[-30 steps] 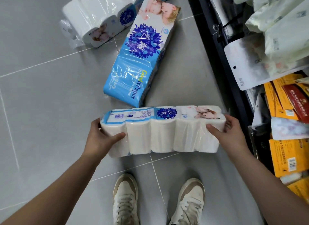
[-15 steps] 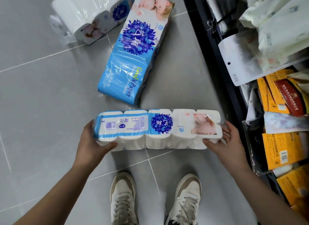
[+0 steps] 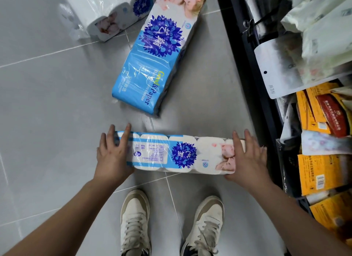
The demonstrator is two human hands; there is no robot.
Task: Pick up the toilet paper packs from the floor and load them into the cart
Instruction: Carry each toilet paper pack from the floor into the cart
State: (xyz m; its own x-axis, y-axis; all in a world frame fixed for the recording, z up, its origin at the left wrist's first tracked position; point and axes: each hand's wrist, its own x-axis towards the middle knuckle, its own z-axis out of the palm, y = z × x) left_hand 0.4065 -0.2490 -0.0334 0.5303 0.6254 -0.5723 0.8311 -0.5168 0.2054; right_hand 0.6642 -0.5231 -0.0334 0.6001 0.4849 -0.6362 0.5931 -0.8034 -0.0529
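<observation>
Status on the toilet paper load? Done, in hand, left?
Done: cannot tell. The cart shows pale green bags and orange packets, with no matching pack in view.
In hand: one long pack, gripped at its ends by the left hand and right hand, level beside the cart.
Left: the blue pack and the white pack lie on the floor.

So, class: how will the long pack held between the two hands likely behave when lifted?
Probably light for its size: the held pack shows paper rolls through clear film. It might sag mid-span, since the left hand and right hand grip only its ends, though it looks straight. The glossy film could be slippery.
</observation>
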